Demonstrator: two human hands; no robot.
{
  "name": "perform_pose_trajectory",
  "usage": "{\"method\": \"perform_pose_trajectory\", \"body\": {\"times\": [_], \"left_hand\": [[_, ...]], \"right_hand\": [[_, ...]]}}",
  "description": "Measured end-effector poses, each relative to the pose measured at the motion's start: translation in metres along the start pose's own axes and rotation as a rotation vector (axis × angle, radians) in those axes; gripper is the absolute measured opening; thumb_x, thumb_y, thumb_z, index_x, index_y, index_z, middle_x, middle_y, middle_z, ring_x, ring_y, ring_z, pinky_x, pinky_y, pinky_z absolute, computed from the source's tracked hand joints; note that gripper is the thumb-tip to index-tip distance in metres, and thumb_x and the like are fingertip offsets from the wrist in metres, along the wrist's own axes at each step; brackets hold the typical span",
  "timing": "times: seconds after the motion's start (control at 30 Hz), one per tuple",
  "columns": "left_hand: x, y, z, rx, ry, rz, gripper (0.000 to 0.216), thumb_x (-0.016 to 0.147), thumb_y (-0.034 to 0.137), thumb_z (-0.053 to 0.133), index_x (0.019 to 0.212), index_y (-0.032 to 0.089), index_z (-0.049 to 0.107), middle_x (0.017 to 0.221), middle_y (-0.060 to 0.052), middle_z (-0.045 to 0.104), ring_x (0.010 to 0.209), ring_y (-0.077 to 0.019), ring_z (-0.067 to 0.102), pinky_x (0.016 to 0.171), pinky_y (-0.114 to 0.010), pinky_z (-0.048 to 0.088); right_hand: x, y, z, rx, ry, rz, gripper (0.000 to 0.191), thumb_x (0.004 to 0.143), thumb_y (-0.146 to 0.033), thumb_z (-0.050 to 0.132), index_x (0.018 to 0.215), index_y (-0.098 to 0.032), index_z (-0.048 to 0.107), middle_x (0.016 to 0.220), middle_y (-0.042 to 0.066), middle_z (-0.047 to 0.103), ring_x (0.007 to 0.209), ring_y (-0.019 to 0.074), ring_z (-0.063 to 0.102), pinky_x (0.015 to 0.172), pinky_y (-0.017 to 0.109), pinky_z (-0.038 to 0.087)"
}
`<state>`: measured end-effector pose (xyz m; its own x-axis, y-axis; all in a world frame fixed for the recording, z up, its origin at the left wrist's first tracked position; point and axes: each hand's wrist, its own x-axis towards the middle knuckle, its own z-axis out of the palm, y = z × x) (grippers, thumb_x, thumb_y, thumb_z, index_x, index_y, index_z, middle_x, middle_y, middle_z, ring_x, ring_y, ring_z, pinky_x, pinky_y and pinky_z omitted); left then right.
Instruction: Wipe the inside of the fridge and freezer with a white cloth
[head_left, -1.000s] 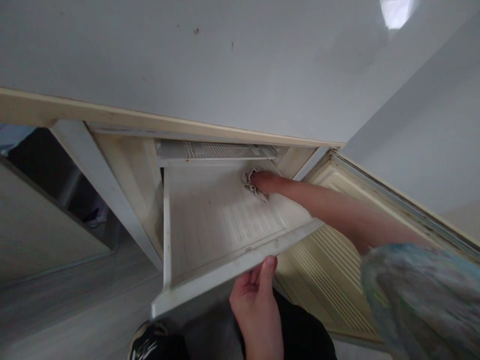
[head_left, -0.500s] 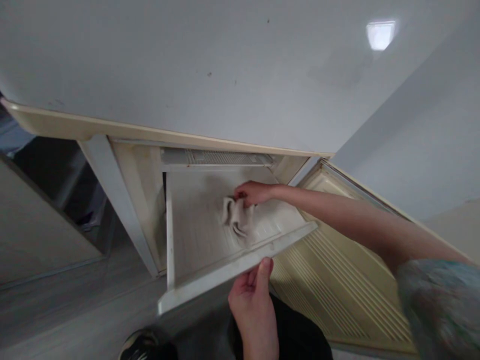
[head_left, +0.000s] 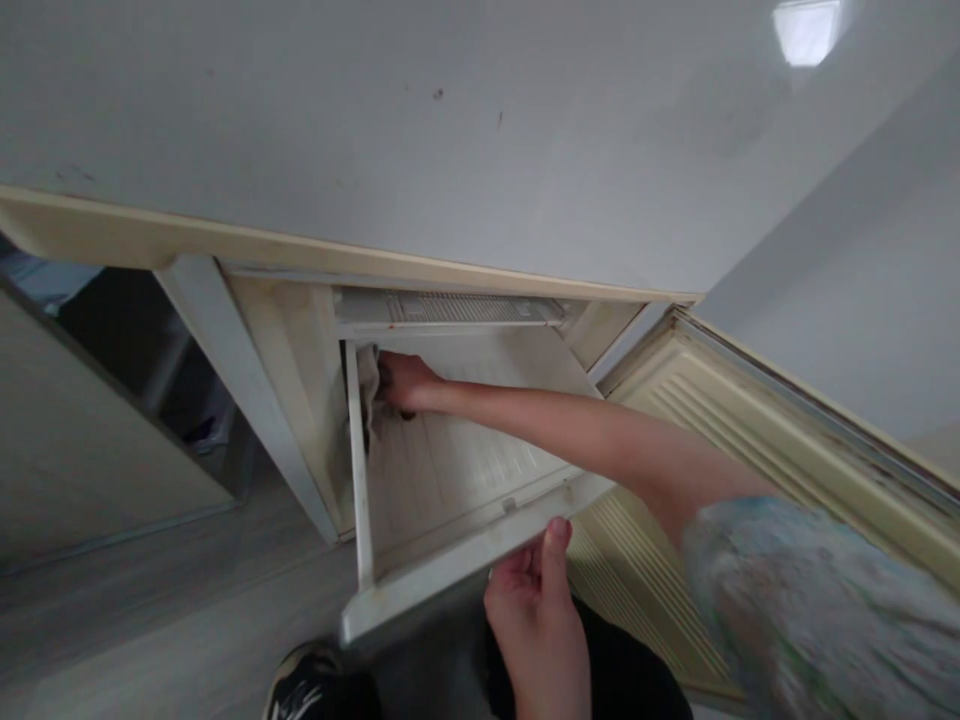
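Note:
A white plastic tray (head_left: 420, 580) is pulled partway out of an open fridge compartment. My left hand (head_left: 534, 610) grips the tray's front edge from below, thumb up against the lip. My right hand (head_left: 403, 382) reaches across the tray to its far left side and is closed on a pale crumpled cloth (head_left: 367, 385), pressing it against the tray's left wall. My right forearm lies over the ribbed tray floor.
The fridge door (head_left: 720, 440) stands open to the right, with its ribbed cream inner lining showing. A vent grille (head_left: 450, 308) runs along the back of the compartment. A grey floor and my shoe (head_left: 300, 690) are below; a dark opening lies at the left.
My right hand has swept the cloth from the tray's back right, across the middle, to the far left wall. My left hand has kept its hold on the front edge.

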<state>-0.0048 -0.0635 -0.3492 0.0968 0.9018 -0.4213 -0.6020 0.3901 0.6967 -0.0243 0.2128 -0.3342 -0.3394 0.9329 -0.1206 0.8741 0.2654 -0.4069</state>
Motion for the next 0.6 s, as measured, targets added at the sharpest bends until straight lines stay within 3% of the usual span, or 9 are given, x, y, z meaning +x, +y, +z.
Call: {"method": "perform_pose_trajectory", "body": {"times": [0.07, 0.2, 0.23, 0.27, 0.33, 0.4, 0.43, 0.53, 0.6], "left_hand": [[0.001, 0.001, 0.001, -0.008, 0.004, -0.002, 0.043, 0.076, 0.056, 0.084, 0.092, 0.016, 0.081, 0.101, -0.011, 0.079, 0.1, -0.029, 0.074, 0.101, -0.042, 0.057], [0.002, 0.005, 0.006, -0.011, 0.051, 0.024, 0.044, 0.074, 0.056, 0.086, 0.092, 0.016, 0.08, 0.097, -0.012, 0.079, 0.094, -0.0286, 0.075, 0.095, -0.041, 0.059], [0.001, 0.006, 0.006, -0.011, 0.053, 0.029, 0.044, 0.074, 0.056, 0.086, 0.092, 0.015, 0.08, 0.097, -0.012, 0.079, 0.093, -0.0283, 0.075, 0.095, -0.041, 0.059], [0.001, 0.006, 0.006, -0.014, 0.052, 0.031, 0.044, 0.074, 0.055, 0.086, 0.092, 0.015, 0.08, 0.097, -0.012, 0.079, 0.093, -0.0282, 0.075, 0.095, -0.041, 0.059], [0.0, 0.005, 0.006, -0.027, 0.052, 0.024, 0.044, 0.074, 0.055, 0.086, 0.093, 0.015, 0.08, 0.098, -0.012, 0.079, 0.095, -0.0284, 0.075, 0.097, -0.041, 0.058], [-0.001, 0.003, 0.005, -0.033, 0.041, 0.01, 0.043, 0.075, 0.054, 0.085, 0.094, 0.016, 0.08, 0.099, -0.012, 0.079, 0.096, -0.028, 0.075, 0.098, -0.041, 0.058], [-0.001, 0.002, 0.004, -0.032, 0.036, 0.005, 0.042, 0.076, 0.054, 0.085, 0.094, 0.016, 0.08, 0.099, -0.012, 0.079, 0.096, -0.0279, 0.075, 0.098, -0.041, 0.058], [0.0, 0.0, 0.003, -0.03, 0.032, -0.002, 0.041, 0.076, 0.053, 0.085, 0.094, 0.016, 0.08, 0.101, -0.012, 0.079, 0.098, -0.0283, 0.075, 0.099, -0.041, 0.058], [0.001, 0.0, 0.003, -0.03, 0.029, -0.011, 0.041, 0.077, 0.053, 0.085, 0.094, 0.016, 0.081, 0.1, -0.011, 0.079, 0.1, -0.0283, 0.075, 0.099, -0.041, 0.058]], "right_hand": [[-0.033, -0.005, 0.004, -0.024, -0.12, -0.064, 0.033, 0.088, -0.011, 0.072, 0.121, -0.01, 0.068, 0.13, 0.013, 0.07, 0.123, 0.0259, 0.065, 0.095, 0.026, 0.049], [-0.092, -0.017, 0.004, -0.008, -0.549, -0.318, 0.019, 0.082, -0.014, 0.076, 0.101, -0.012, 0.073, 0.098, 0.007, 0.077, 0.093, 0.0206, 0.072, 0.074, 0.023, 0.048], [-0.097, -0.018, -0.002, -0.013, -0.557, -0.357, 0.015, 0.083, -0.012, 0.073, 0.098, -0.013, 0.072, 0.095, 0.005, 0.076, 0.091, 0.0198, 0.071, 0.073, 0.023, 0.048], [-0.098, -0.018, -0.009, -0.032, -0.478, -0.358, 0.014, 0.084, -0.01, 0.069, 0.097, -0.014, 0.072, 0.096, 0.005, 0.076, 0.092, 0.0197, 0.071, 0.074, 0.023, 0.048], [-0.086, -0.011, -0.026, -0.097, -0.131, -0.25, 0.023, 0.087, -0.005, 0.059, 0.104, -0.014, 0.07, 0.105, 0.007, 0.075, 0.102, 0.0211, 0.069, 0.083, 0.025, 0.049], [-0.067, -0.001, -0.036, -0.172, 0.18, -0.145, 0.031, 0.093, -0.006, 0.053, 0.121, -0.012, 0.065, 0.124, 0.012, 0.07, 0.119, 0.0237, 0.064, 0.098, 0.03, 0.048], [-0.058, 0.004, -0.036, -0.216, 0.255, -0.127, 0.035, 0.097, -0.011, 0.053, 0.131, -0.011, 0.06, 0.136, 0.015, 0.064, 0.129, 0.0255, 0.058, 0.106, 0.033, 0.045], [-0.038, 0.018, -0.013, -0.365, 0.225, -0.142, 0.055, 0.104, -0.031, 0.057, 0.151, -0.007, 0.044, 0.162, 0.022, 0.037, 0.151, 0.0326, 0.034, 0.12, 0.046, 0.036], [-0.026, 0.024, 0.007, -0.428, 0.168, -0.179, 0.055, 0.108, -0.04, 0.05, 0.154, -0.009, 0.043, 0.166, 0.02, 0.03, 0.154, 0.0345, 0.028, 0.122, 0.052, 0.035]]}}
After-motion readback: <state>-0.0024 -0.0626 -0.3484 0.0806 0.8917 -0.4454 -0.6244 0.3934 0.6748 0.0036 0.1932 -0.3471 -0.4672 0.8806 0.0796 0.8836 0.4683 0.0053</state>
